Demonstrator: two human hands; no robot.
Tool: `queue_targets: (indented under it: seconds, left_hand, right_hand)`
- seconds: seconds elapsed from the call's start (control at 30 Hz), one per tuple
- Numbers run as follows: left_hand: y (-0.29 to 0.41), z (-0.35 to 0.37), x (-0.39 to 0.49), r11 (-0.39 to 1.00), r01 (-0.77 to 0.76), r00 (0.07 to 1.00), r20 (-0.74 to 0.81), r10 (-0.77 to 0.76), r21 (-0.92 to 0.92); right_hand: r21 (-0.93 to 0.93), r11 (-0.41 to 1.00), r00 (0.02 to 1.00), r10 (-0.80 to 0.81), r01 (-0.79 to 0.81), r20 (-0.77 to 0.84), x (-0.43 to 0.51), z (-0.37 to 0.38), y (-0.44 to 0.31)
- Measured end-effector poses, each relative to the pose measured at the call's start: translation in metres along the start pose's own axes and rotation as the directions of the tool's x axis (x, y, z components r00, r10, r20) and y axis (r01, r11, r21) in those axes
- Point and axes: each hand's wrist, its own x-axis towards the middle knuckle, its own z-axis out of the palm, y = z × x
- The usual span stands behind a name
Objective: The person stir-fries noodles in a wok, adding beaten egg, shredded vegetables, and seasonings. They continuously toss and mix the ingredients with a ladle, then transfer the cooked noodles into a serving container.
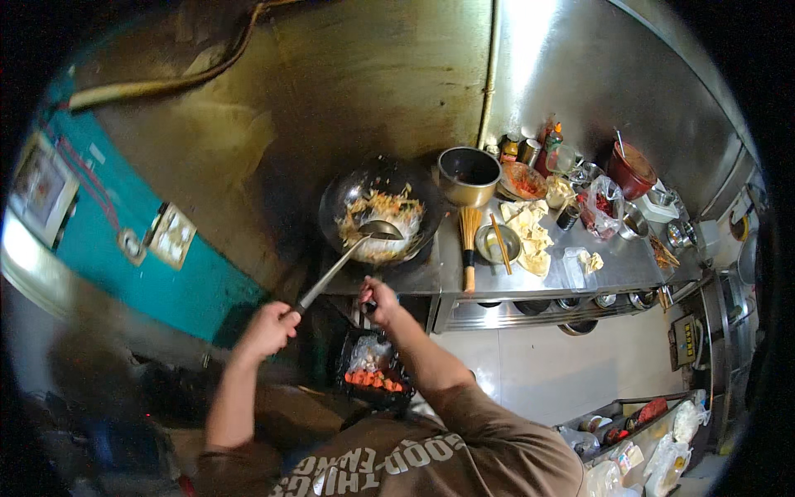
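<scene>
A dark wok (335,214) sits at the stove against the stained wall. Inside it lies a mix of shredded food (388,208), partly whitish, with bits scattered up the far side. My left hand (267,329) grips the dark end of a long metal ladle (329,273). The ladle's bowl rests over the food, near the middle of the wok. At the wok's near side, my right hand (382,302) is closed around a dark handle, most of it hidden by the fingers. Below that hand stands a black crate (348,388) with orange-red pieces and a plastic bag.
Right of the wok, a steel counter (450,261) bears a deep pot (469,192), a bamboo wok brush (470,239), a bowl (497,245) with chopsticks, crumpled yellowish cloth or paper (531,236), bottles and a red-brown pot (630,171). A bin (652,428) with bags stands lower right.
</scene>
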Motion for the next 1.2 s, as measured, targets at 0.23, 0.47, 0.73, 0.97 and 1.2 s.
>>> queue_targets:
  seconds: [0.23, 0.47, 0.73, 0.97, 1.2]
  left_hand:
    - [0.032, -0.035, -0.015, 0.809, -0.070, 0.979, 0.196, -0.056, 0.583]
    - [-0.036, 0.021, 0.009, 0.930, -0.209, 0.964, -0.095, 0.248, 0.302]
    - [-0.018, 0.012, 0.008, 0.833, -0.164, 0.978, -0.026, 0.209, 0.529]
    - [-0.094, 0.087, 0.035, 0.978, -0.172, 0.947, -0.255, 0.196, 0.116]
    - [0.001, 0.083, 0.076, 0.834, -0.545, 0.783, -0.302, 0.543, 0.088]
  right_hand:
    - [0.221, 0.966, 0.990, 0.126, -0.137, 0.060, -0.037, 0.038, -0.020]
    - [-0.258, 0.963, 0.996, -0.087, 0.075, -0.037, -0.104, -0.012, 0.079]
    - [0.297, 0.951, 0.988, 0.040, -0.083, 0.149, -0.059, 0.034, 0.005]
    - [-0.095, 0.995, 0.999, 0.034, -0.033, 0.014, -0.087, -0.008, 0.044]
    - [0.095, 0.995, 0.999, -0.017, 0.013, 0.039, -0.021, 0.009, -0.007]
